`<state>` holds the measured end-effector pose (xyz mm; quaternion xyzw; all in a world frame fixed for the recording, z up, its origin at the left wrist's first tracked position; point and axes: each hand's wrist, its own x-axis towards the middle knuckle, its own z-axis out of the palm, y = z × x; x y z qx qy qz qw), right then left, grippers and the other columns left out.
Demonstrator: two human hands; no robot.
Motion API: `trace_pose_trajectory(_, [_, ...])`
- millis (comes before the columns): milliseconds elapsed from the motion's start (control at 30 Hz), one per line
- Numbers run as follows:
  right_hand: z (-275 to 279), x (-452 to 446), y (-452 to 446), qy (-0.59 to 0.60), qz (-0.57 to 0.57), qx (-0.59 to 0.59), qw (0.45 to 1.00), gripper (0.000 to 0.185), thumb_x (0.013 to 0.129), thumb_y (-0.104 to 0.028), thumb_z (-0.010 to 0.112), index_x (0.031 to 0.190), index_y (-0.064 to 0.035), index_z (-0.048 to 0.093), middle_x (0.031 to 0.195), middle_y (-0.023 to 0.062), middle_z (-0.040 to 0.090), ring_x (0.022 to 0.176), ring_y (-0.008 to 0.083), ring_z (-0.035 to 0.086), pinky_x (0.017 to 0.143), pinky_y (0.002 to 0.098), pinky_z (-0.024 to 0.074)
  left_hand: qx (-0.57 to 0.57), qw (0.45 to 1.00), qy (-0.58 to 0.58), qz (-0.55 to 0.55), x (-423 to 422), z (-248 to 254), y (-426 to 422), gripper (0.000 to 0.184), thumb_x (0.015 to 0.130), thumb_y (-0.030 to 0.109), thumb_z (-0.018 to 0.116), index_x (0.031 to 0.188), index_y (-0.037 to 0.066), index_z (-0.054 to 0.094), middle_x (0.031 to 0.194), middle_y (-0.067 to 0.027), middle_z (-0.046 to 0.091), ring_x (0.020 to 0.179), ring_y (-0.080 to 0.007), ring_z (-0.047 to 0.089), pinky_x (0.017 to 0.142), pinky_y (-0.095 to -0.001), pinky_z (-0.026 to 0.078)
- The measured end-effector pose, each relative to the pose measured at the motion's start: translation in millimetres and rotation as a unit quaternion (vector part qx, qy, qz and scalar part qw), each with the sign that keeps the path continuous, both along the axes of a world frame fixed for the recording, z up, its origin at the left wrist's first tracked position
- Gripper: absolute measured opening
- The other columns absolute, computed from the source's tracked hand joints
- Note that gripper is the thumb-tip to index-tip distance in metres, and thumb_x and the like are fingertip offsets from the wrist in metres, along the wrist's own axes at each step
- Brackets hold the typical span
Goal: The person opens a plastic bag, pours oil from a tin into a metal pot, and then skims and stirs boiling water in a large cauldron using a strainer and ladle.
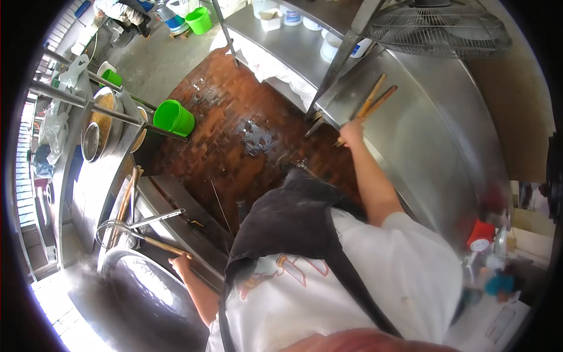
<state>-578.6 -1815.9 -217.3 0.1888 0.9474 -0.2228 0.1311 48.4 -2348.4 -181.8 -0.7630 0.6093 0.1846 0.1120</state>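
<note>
At the lower left, my left hand is closed around the end of a wooden handle. That handle runs to a round wire hoop, perhaps a skimmer, beside a large metal wok. A metal-handled tool crosses close to it. On the right, my right hand grips a pair of long wooden sticks over the edge of the steel counter. Their lower ends poke out below my fingers. What the sticks belong to cannot be made out.
Large round pans stand on the left steel shelf. A green bucket is beside it, above the wet brown tiled floor. A fan and a red scale are on the right. Another person is far off.
</note>
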Motion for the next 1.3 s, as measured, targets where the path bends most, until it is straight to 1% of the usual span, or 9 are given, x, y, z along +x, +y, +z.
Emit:
trace_pose_trajectory(233, [36,-57,-44,-0.018,0.096,0.016,0.995,0.098,0.088,-0.031,0.064,0.142,0.0254,0.006,0.137,0.0400,0.043,0.119,0.0418,0.058,0.098,0.0423,0.0511,0.030,0.997,-0.005,0.069,-33,12,43,0.099,0.083,0.033,0.076,0.154,-0.001,0.016,0.141,-0.0294,0.049,0.125,-0.0422,0.055,0.100,-0.0468,0.051])
trace_pose_trajectory(367, [28,-90,-35,0.011,0.119,0.037,0.992,0.101,0.091,-0.042,0.063,0.143,0.0233,0.007,0.134,0.0380,0.048,0.121,0.0435,0.057,0.101,0.0453,0.0483,0.045,0.993,0.041,0.104,-53,27,86,0.095,0.086,0.032,0.074,0.156,0.004,0.016,0.133,-0.0263,0.056,0.112,-0.0368,0.062,0.072,-0.0445,0.056])
trace_pose_trajectory(600, [1,-139,-10,0.103,0.081,0.052,0.990,0.102,0.090,-0.046,0.065,0.148,0.0174,0.010,0.144,0.0339,0.039,0.124,0.0439,0.053,0.104,0.0461,0.0464,0.025,0.992,0.033,0.122,-60,25,104,0.091,0.087,0.035,0.075,0.156,0.010,0.022,0.086,-0.0142,0.066,0.055,-0.0205,0.057,0.042,-0.0350,0.043])
trace_pose_trajectory(867, [-67,-149,0,0.045,0.129,0.078,0.988,0.094,0.088,-0.043,0.065,0.145,0.0165,0.018,0.143,0.0316,0.042,0.125,0.0415,0.054,0.104,0.0489,0.0456,0.036,0.991,0.062,0.116,-72,38,100,0.081,0.088,0.035,0.075,0.152,0.011,0.032,0.088,-0.0114,0.065,0.056,-0.0191,0.056,0.043,-0.0335,0.044])
trace_pose_trajectory(1033, [-22,-149,-7,-0.043,0.243,0.082,0.965,0.055,0.096,-0.049,0.050,0.107,0.0002,0.071,0.116,0.0262,0.067,0.114,0.0395,0.063,0.100,0.0462,0.0468,0.016,0.982,0.140,0.125,-33,28,101,0.078,0.086,0.034,0.077,0.149,0.007,0.039,0.099,-0.0141,0.068,0.066,-0.0222,0.061,0.055,-0.0366,0.051])
trace_pose_trajectory(1067, [-33,-158,-1,-0.007,0.290,0.116,0.950,0.062,0.100,-0.054,0.040,0.105,-0.0010,0.072,0.114,0.0267,0.067,0.111,0.0427,0.062,0.098,0.0496,0.0462,-0.024,0.960,0.256,0.113,2,-5,95,0.074,0.086,0.035,0.076,0.145,0.003,0.044,0.108,-0.0181,0.069,0.084,-0.0271,0.067,0.074,-0.0383,0.055])
trace_pose_trajectory(1100, [-33,-166,-3,0.019,0.321,0.132,0.938,0.065,0.100,-0.056,0.039,0.111,-0.0004,0.070,0.118,0.0280,0.065,0.114,0.0437,0.061,0.100,0.0505,0.0451,-0.135,0.985,0.078,-0.070,-4,1,104,0.072,0.087,0.036,0.075,0.142,0.000,0.046,0.112,-0.0215,0.068,0.099,-0.0315,0.067,0.088,-0.0376,0.052])
trace_pose_trajectory(1200, [18,-138,-80,0.160,0.231,0.195,0.940,0.078,0.092,-0.050,0.059,0.137,0.0122,0.045,0.130,0.0342,0.055,0.123,0.0459,0.054,0.105,0.0527,0.0410,-0.030,0.975,0.212,0.058,-33,72,116,0.062,0.089,0.040,0.070,0.129,-0.006,0.056,0.123,-0.0252,0.064,0.109,-0.0348,0.065,0.094,-0.0409,0.050])
trace_pose_trajectory(1300, [37,-94,-163,0.320,0.420,0.119,0.841,0.067,0.089,-0.028,0.067,0.138,0.0112,0.043,0.133,0.0318,0.054,0.124,0.0466,0.050,0.105,0.0488,0.0419,-0.048,0.951,0.284,0.115,18,10,105,0.071,0.088,0.041,0.071,0.137,-0.005,0.049,0.127,-0.0256,0.062,0.115,-0.0326,0.064,0.096,-0.0396,0.050])
